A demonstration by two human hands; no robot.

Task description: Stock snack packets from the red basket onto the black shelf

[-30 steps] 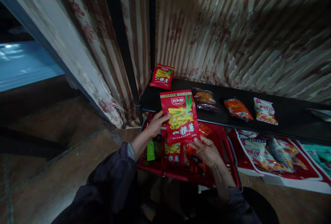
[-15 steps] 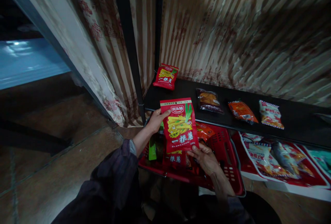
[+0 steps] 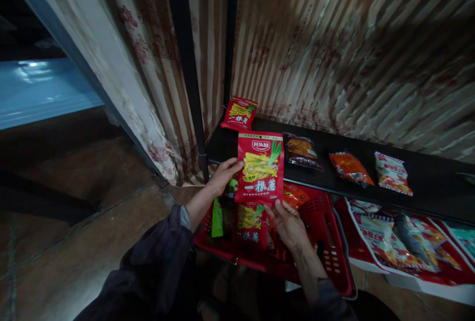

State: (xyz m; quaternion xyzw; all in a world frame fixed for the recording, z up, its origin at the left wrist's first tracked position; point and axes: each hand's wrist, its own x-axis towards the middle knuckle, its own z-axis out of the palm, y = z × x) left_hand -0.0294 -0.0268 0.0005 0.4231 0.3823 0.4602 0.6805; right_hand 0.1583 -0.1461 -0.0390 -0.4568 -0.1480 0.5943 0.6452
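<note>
The left hand (image 3: pixel 223 174) and the right hand (image 3: pixel 290 228) are gripping a flat, rectangular red packet (image 3: pixel 261 170), left fingers pinching its side edge, right fingers pinching its lower right corner. Its smooth, faintly glossy face is tilting upward above a rigid, perforated red basket (image 3: pixel 342 267). Beyond, a plump, crinkled orange bag (image 3: pixel 351 167) is lying on a dark shelf (image 3: pixel 426 175), and a striped, rippling curtain (image 3: pixel 315 44) is hanging behind.

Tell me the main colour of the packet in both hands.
The packet is mainly red, with yellow, green and white on its front; the head view shows it best.
</note>
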